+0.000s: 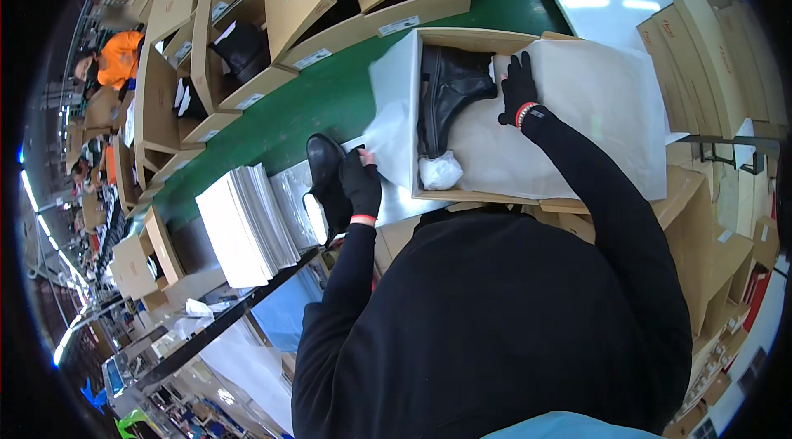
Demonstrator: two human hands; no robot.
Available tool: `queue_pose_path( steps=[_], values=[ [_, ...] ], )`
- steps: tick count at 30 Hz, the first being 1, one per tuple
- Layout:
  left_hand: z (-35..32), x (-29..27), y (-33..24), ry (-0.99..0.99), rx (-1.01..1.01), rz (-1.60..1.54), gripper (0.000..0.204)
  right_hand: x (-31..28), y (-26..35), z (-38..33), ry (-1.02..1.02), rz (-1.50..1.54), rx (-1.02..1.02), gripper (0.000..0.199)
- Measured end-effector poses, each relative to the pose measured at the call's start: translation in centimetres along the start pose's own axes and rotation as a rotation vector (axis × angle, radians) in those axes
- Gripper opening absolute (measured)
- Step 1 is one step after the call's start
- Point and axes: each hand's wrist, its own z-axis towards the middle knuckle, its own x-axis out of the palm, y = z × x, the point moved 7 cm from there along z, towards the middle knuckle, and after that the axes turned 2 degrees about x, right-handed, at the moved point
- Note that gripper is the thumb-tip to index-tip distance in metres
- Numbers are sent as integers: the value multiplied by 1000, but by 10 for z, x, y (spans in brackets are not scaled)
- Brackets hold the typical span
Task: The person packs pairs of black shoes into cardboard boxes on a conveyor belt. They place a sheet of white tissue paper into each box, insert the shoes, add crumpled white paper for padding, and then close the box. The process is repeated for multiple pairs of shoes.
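Note:
A black ankle boot point(452, 96) lies on its side in the left part of an open cardboard box point(540, 35) lined with white tissue paper point(598, 121). A crumpled white paper ball point(440, 171) sits by the boot's top end. My right hand point(518, 91), in a black glove with bare fingertips, is open over the paper beside the boot's toe. To the left of the box, my gloved left hand point(360, 185) is closed on a second black boot point(324, 162), with white showing at its top opening. Part of that grip is hidden.
A stack of white paper sheets point(246, 224) stands left on the green-topped table point(272, 129). Open shoe boxes point(297, 6) with black boots line the far side. Flattened cartons point(689, 68) lean at the right. A person in orange point(120, 58) is at far left.

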Motion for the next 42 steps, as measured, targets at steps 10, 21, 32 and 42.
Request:
queue_pose_path(
  steps=[10, 21, 32, 42],
  values=[
    [-58, -77, -174, -11, 619, -849, 72, -51, -75, -41, -529, 948, -29, 63],
    [-57, -20, -166, 281, 653, 57, 96, -53, -15, -115, -378, 1309, -79, 93],
    [-77, 11, -144, 272, 811, 184, 88, -219, 40, -170, -777, 729, -833, 81],
    [7, -173, -3, -53, 249, -428, 55, -57, 2, -81, -105, 214, -28, 115]
  ],
)
